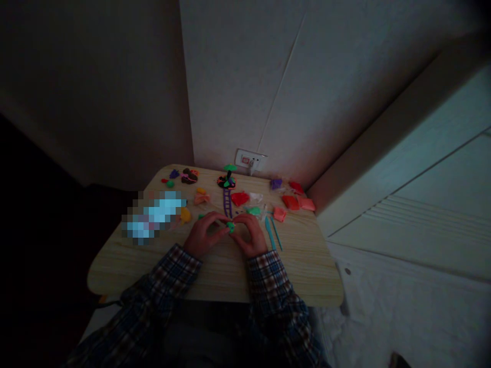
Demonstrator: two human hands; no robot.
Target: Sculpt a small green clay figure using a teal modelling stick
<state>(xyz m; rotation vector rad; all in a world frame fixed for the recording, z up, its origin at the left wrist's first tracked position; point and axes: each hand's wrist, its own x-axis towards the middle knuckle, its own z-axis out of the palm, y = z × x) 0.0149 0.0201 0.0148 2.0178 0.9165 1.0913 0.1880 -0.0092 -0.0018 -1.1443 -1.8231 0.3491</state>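
My left hand [204,235] and my right hand [251,236] meet over the middle of the small wooden table [215,283]. Between their fingertips is a small green piece of modelling clay [230,226], pinched from both sides. Just beyond my fingers lies a purple clay ladder [227,202]. It leads up to a dark clay base [221,182] that carries a little tree with a green top [230,167]. Right of my right hand lie a blue modelling knife [270,232] and a thin blue stick tool [276,234].
Packets of red clay [240,198], orange clay [290,202], pink clay [280,214] and purple clay [276,184] lie about. Brown clay shapes [189,176] sit at the back left. A pixelated bright object [155,217] is on the left. A wall socket [251,159] with a plug is behind the table.
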